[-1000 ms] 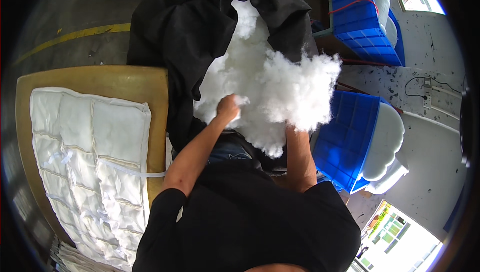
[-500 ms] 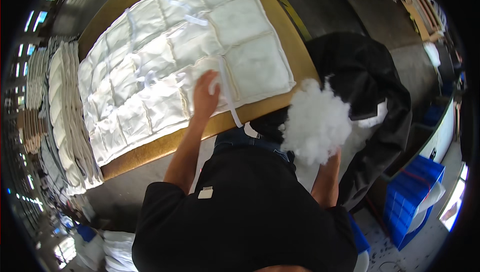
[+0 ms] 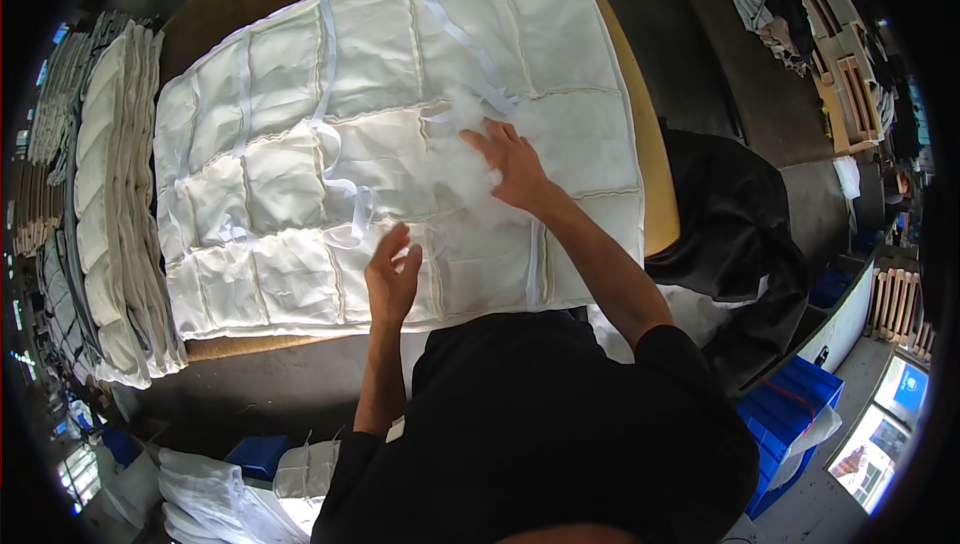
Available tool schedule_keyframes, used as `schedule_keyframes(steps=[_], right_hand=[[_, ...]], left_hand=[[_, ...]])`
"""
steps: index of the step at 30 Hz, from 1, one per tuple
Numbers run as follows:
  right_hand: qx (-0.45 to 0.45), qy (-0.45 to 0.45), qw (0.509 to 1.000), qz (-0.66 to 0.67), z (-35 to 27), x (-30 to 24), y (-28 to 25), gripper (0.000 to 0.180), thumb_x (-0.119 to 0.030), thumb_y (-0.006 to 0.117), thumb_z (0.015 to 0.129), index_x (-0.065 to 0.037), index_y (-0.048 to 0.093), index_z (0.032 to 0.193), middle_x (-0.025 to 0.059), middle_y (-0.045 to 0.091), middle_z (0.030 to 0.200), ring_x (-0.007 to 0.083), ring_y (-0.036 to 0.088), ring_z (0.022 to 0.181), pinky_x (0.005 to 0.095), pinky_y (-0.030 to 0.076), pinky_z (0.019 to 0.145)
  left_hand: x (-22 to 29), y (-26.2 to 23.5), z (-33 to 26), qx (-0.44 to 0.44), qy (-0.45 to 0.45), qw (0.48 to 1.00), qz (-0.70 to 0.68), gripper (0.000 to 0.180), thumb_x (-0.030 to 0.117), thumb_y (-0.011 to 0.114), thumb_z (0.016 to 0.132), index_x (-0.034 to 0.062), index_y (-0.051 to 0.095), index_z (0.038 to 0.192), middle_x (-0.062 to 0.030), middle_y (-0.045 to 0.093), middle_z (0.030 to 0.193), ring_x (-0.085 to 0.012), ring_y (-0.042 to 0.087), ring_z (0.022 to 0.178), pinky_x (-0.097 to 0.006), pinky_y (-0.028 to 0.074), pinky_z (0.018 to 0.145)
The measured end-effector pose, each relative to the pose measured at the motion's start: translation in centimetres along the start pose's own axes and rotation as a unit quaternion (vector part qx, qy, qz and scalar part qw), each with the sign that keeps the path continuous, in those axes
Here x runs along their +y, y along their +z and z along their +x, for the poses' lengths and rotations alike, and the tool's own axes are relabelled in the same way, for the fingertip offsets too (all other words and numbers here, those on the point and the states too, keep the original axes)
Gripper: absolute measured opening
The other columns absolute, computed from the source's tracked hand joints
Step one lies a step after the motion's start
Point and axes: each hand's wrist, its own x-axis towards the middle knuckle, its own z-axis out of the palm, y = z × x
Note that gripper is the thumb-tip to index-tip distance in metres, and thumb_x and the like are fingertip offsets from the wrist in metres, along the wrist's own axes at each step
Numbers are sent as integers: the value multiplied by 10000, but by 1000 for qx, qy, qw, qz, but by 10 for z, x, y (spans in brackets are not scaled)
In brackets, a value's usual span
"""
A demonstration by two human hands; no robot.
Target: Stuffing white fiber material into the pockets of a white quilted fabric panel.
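A white quilted fabric panel [image 3: 370, 64], stitched into a grid of pockets, lies across the table. White ribbon ties [image 3: 325, 74] run over it. My right hand [image 3: 515, 169] is over the panel's right half, fingers spread, on a loose tuft of white fluffy filling [image 3: 462, 172]. Part of that tuft is hidden under the palm. Closer to the front edge, my left hand [image 3: 393, 279] hovers by a seam, thumb and fingers apart, with nothing in it.
The table [image 3: 652, 169] shows a tan edge on the right. Beside it hangs black cloth [image 3: 730, 214], with white filling below. Folded padded pieces [image 3: 115, 194] are stacked at the left. A blue crate [image 3: 790, 414] stands at lower right.
My right hand has carried the clump of filling from beside the table onto the panel, and its fingers have spread. The view has shifted; my left hand remains near the panel's front.
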Motion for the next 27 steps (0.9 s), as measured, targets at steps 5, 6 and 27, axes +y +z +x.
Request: schedule_keyframes(steps=[5,6,27], right_hand=[[-46,27,994,-93,-20,-47,7,1025,-120,815,598,-195,404,1534,189,254,1623,419,190,1515,627,295,1096],[-66,48,992,-97,-24,-54,-5,1025,-120,815,598,-195,404,1534,189,254,1623,419,190,1515,627,295,1096],[37,97,976,-190,-24,-49,9,973,-351,779,713,-101,340,1545,255,250,1585,475,334,1406,641,308,1101]], left_hand=[[42,51,79,-112,89,990,12,687,183,695,914,31,382,1507,-232,378,1548,-370,456,1383,-445,468,1045],[42,67,94,-119,163,978,57,681,191,683,925,38,372,1512,-245,337,1562,-389,404,1414,-455,444,1066],[72,64,223,-92,279,945,142,448,-73,621,848,127,647,1248,-117,599,1332,-287,616,1171,-313,553,854]])
